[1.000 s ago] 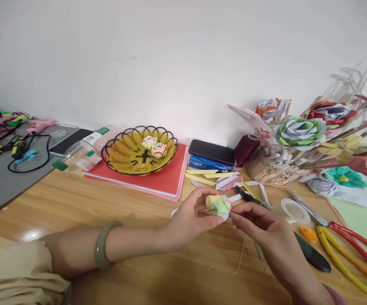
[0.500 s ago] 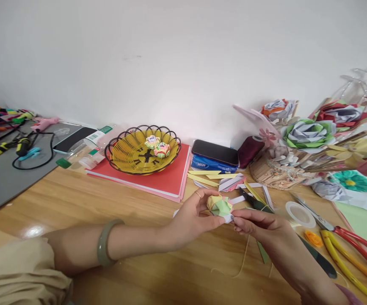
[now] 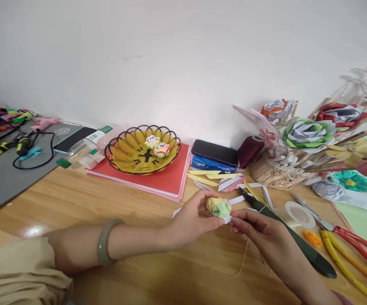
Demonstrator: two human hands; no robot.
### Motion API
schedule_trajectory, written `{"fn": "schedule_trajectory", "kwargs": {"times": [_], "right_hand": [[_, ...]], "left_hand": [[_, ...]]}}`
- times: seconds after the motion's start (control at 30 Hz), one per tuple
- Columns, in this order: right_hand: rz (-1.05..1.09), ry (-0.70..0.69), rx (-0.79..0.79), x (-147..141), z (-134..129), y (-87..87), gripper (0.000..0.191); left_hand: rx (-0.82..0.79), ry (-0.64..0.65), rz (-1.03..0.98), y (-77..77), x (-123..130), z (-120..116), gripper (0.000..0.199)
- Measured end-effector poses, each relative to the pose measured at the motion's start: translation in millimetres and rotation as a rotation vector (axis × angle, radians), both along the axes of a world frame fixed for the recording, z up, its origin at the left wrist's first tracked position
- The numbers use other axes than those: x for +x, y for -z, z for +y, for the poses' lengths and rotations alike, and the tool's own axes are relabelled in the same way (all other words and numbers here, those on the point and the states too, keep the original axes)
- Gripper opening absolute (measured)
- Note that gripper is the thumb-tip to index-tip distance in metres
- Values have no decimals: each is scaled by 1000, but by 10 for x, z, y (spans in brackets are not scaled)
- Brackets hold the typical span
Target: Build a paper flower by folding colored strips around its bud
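A small folded paper flower point(image 3: 219, 207), yellow and green with a white strip at its lower edge, is held over the wooden table point(image 3: 132, 275). My left hand point(image 3: 196, 216) grips it from the left, thumb below and fingers behind. My right hand point(image 3: 256, 228) pinches the white paper point(image 3: 227, 219) at the flower's lower right. Behind my hands lie several yellow paper strips point(image 3: 204, 178) and folded white ones. A dark green cutting tool point(image 3: 316, 258) lies partly under my right hand.
A yellow woven basket point(image 3: 126, 154) with two paper flowers point(image 3: 161, 149) rests on red paper point(image 3: 170, 182). Behind stands a phone point(image 3: 215, 152) on a blue packet point(image 3: 213, 164). To the right are a tape roll point(image 3: 312, 218), scissors point(image 3: 345, 235) and a flower arrangement point(image 3: 308, 133).
The paper flower has turned slightly and shifted a little left in my fingers. My right hand has moved slightly left with it, its fingers still pinching the white paper.
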State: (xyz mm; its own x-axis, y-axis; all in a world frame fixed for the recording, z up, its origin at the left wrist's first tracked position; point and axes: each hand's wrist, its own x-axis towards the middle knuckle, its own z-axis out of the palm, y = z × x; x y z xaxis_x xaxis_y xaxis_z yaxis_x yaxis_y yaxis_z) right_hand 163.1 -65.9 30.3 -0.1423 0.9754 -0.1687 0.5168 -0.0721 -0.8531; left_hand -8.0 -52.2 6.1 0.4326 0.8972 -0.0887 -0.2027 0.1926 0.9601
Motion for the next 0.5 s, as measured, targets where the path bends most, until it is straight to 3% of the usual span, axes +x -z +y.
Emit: {"fn": "schedule_trajectory", "kwargs": {"times": [0.5], "right_hand": [[157,92,-156,13,7,-62,25]], "left_hand": [[-46,9,-108,-3,6,-5,39]]}}
